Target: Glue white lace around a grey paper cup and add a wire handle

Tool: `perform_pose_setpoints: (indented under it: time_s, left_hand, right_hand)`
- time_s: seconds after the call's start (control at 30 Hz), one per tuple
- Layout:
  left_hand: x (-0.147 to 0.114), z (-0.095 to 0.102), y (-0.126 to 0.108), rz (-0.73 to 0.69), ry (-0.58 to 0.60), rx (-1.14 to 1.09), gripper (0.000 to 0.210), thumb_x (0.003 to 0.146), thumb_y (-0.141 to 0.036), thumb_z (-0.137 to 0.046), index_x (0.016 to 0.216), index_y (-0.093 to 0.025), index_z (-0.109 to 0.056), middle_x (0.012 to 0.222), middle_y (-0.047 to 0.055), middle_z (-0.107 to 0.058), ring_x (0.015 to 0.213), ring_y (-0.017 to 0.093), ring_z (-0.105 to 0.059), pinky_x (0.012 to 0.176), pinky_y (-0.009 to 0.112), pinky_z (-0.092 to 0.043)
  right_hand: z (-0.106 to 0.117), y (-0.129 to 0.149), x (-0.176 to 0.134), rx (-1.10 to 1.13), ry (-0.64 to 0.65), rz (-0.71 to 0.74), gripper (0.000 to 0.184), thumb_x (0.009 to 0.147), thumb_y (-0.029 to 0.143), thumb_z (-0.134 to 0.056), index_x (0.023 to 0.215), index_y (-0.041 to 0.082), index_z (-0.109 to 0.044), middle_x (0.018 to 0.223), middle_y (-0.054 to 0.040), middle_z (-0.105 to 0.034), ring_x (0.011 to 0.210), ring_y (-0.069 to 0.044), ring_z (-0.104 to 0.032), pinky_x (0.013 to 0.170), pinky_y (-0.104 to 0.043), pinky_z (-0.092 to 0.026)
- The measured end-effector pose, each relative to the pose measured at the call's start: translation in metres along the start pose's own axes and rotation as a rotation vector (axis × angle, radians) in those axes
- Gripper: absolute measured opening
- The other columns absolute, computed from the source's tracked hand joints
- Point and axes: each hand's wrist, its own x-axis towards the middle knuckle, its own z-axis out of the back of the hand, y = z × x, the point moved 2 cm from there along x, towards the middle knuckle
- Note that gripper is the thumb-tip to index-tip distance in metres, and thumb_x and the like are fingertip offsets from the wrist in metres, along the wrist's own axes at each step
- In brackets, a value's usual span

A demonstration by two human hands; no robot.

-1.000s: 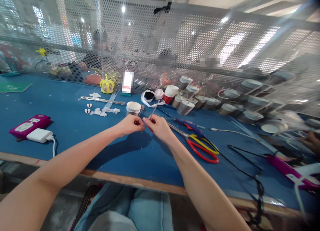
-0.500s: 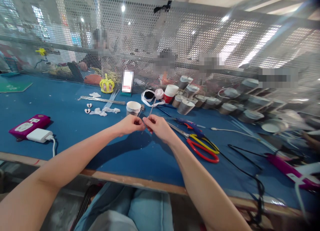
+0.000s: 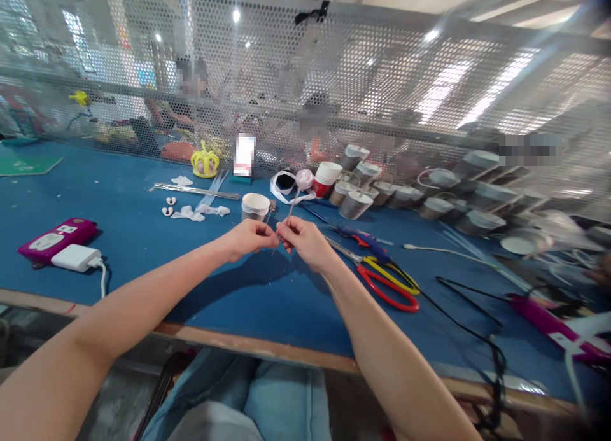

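A pale pink, rounded artificial flower point(image 3: 304, 179) tops a thin stem point(image 3: 293, 207) that slants down into my hands. My right hand point(image 3: 300, 236) is closed, with thumb and fingers pinching this stem. Close beside it, my left hand point(image 3: 255, 237) is also closed, its fingertips pinched at the lower part of the stem. The stem's thin lower end shows below the fingertips. Just behind my left hand stands a white-rimmed paper cup point(image 3: 255, 205). To the right of my right hand lie scissors point(image 3: 389, 282) with red and yellow handles.
A purple power strip point(image 3: 57, 240) with a white charger lies left. A yellow crown-shaped piece point(image 3: 205, 164), a lit phone point(image 3: 244, 154) and white ribbon point(image 3: 279, 193) are at the back. Several cups point(image 3: 356, 203) stand back right. Black cables point(image 3: 458, 314) cross the right side.
My right hand has shifted slightly to the right, its fingers a little apart from my left fingertips. Both hands stay at the stem. Beyond the mesh, a person's arm now shows.
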Motion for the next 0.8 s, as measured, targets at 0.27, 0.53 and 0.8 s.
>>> perform_pose_setpoints:
  time_s: [0.27,0.53,0.8]
  left_hand:
    - [-0.003,0.001,-0.005,0.043,0.051,-0.053,0.017,0.057,-0.022,-0.066,0.057,-0.011,-0.052,0.048,-0.006,-0.043,0.044,0.003,-0.032,0.044,0.021,-0.018]
    - [-0.002,0.001,-0.005,0.052,0.037,-0.038,0.018,0.058,-0.024,-0.064,0.058,-0.011,-0.051,0.05,-0.006,-0.043,0.044,0.003,-0.032,0.043,0.021,-0.019]
    - [-0.001,0.01,-0.009,-0.102,0.07,0.242,0.012,0.064,-0.023,-0.058,0.064,-0.011,-0.056,0.058,-0.003,-0.051,0.051,0.005,-0.039,0.047,0.019,-0.027]
  right_hand:
    - [-0.001,0.0,-0.001,-0.001,-0.001,0.007,0.034,0.069,0.049,-0.055,0.06,0.018,-0.045,0.047,0.0057,-0.044,0.043,-0.007,-0.041,0.041,-0.021,-0.034]
    - [0.0,0.001,0.0,-0.03,-0.019,0.023,0.035,0.07,0.05,-0.054,0.059,0.019,-0.044,0.046,0.0059,-0.044,0.042,-0.007,-0.04,0.041,-0.021,-0.034]
    - [0.0,0.002,-0.001,-0.06,-0.047,-0.004,0.036,0.069,0.052,-0.054,0.059,0.018,-0.044,0.047,0.0056,-0.044,0.041,-0.007,-0.04,0.04,-0.021,-0.034]
